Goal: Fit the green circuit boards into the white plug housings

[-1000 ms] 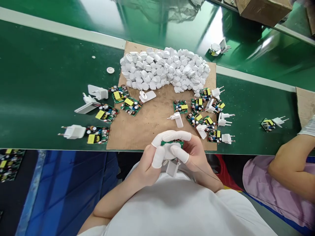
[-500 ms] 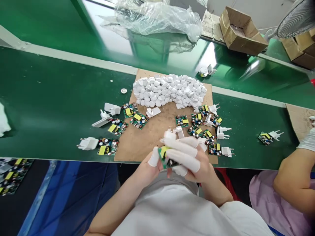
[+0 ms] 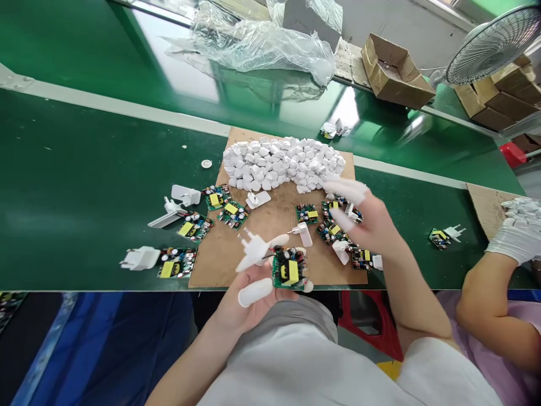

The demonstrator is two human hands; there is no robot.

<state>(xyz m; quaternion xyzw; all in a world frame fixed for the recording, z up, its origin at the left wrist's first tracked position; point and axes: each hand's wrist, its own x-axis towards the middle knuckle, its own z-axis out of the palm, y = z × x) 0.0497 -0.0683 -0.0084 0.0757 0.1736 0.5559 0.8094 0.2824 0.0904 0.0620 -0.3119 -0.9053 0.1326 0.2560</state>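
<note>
My left hand [image 3: 253,287], with white finger cots, holds a green circuit board [image 3: 289,269] with a yellow transformer. A white two-pin plug [image 3: 253,248] hangs from it on short wires, lying against the fingers. My right hand [image 3: 363,217], also in finger cots, is raised over the boards on the right with its fingers apart; nothing shows in it. Just beyond its fingertips lies a heap of small white pieces [image 3: 283,160] on a cardboard sheet [image 3: 270,225]. Below the heap lie a circuit board [image 3: 306,213] and a white plug piece [image 3: 302,233].
More boards with plugs lie to the left, such as one board [image 3: 177,263] near the table edge. Another board [image 3: 439,238] lies right, near a co-worker's gloved hand [image 3: 513,242]. Plastic film [image 3: 270,48], a carton [image 3: 395,70] and a fan [image 3: 492,48] stand behind.
My right hand has let go of the board and moved up and right toward the heap. The board stays in my left hand, now with its plug in plain sight. The view has shifted slightly.
</note>
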